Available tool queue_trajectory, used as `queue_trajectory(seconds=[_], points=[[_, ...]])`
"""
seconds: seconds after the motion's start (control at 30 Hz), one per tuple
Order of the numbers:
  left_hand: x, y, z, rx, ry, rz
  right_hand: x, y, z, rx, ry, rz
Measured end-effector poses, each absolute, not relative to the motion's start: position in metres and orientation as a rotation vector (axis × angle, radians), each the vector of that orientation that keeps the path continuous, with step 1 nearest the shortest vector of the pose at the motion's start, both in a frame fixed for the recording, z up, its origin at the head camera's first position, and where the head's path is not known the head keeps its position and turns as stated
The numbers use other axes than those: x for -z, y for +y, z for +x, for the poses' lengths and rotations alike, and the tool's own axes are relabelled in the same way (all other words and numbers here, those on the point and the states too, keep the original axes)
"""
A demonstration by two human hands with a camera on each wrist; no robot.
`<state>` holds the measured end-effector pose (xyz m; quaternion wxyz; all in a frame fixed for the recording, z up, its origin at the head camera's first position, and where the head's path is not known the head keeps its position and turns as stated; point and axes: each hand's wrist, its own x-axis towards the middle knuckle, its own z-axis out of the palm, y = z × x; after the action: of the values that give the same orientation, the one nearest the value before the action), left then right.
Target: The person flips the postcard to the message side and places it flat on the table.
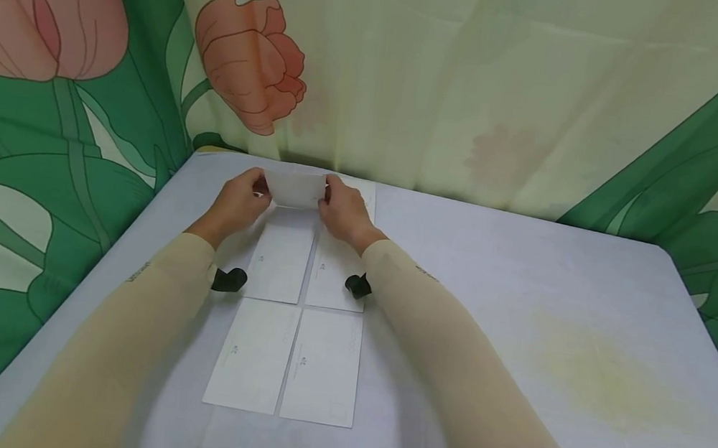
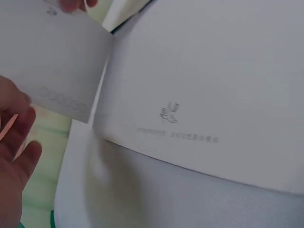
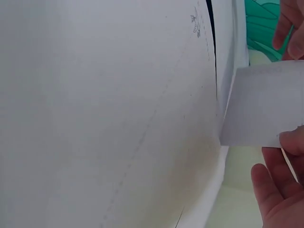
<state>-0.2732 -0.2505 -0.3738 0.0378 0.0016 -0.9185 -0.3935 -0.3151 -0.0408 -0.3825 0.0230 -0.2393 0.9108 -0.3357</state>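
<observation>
At the far end of the table, my left hand point(image 1: 236, 201) and right hand point(image 1: 343, 212) pinch opposite sides of a white postcard point(image 1: 294, 190). It is tilted up, facing me. In the left wrist view, a row of faint printed circles runs along one side of this postcard point(image 2: 52, 57). The right wrist view shows my thumb on the front of the postcard point(image 3: 261, 104) near its corner, fingers behind. Below it lie two postcards in a row, a left one point(image 1: 278, 267) and a right one point(image 1: 329, 290). Another white card point(image 1: 367, 193) shows partly behind my right hand.
Nearer me lie two more postcards, a left one point(image 1: 251, 358) and a right one point(image 1: 322, 372), with a narrow gap between columns. A white cloth point(image 1: 520, 304) with a yellowish patch covers the table. Behind it hangs a flower-print curtain point(image 1: 412, 78).
</observation>
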Motion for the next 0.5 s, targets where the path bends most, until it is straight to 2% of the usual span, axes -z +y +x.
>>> queue_trajectory(seconds=[0.2, 0.5], points=[[0.382, -0.2509, -0.275, 1.264, -2.739, 0.12, 0.3827, -0.0419, -0.314, 1.218, 2.802, -0.726], [0.3843, -0.249, -0.2729, 1.314, -2.655, 0.109, 0.3811, -0.0457, -0.3144, 1.586, 2.673, -0.539]])
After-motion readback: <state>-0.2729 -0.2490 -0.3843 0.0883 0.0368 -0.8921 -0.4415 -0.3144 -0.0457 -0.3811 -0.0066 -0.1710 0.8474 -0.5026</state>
